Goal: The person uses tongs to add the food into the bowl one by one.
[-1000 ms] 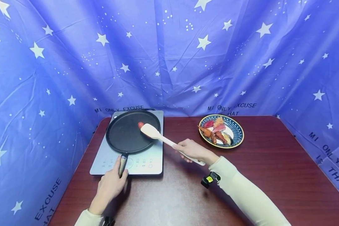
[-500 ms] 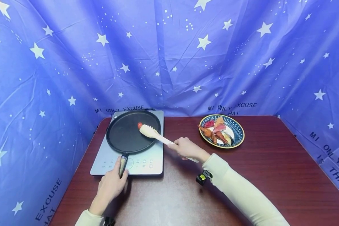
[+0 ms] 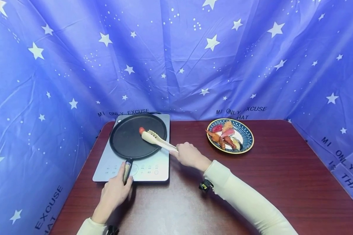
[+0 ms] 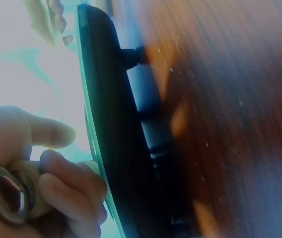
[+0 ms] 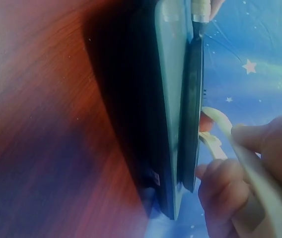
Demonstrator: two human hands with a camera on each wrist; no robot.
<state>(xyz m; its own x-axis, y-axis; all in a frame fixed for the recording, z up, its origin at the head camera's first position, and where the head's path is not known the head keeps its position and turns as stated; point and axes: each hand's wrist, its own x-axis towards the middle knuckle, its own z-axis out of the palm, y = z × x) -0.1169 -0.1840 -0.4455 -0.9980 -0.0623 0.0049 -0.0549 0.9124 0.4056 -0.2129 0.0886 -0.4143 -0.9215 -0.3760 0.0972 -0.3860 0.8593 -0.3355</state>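
Observation:
My left hand [image 3: 114,192] grips the handle [image 3: 127,171] of a flat black frying pan [image 3: 129,143]; in the left wrist view its fingers [image 4: 71,188] curl round that handle, which ends in a metal ring [image 4: 6,196]. Cream-coloured tongs [image 3: 153,138] reach over the pan from the right, held by my right hand [image 3: 191,156]. At their tips is a small round red piece [image 3: 142,130], over or on the pan's surface. In the right wrist view the two arms of the tongs stand apart, with the red piece [image 5: 206,122] partly hidden by one tip.
Under the pan sits a silver induction cooker [image 3: 153,176] with touch controls. A blue-patterned plate [image 3: 247,138] bearing several food pieces, drumstick-like ones among them, stands at the back right of the dark red table [image 3: 282,176]. A star-printed blue curtain [image 3: 188,49] encloses the table.
My right hand and the tongs have moved left, carrying or pushing the red piece slightly left. The tongs have turned, so their serrated second arm shows. My left hand stays on the handle.

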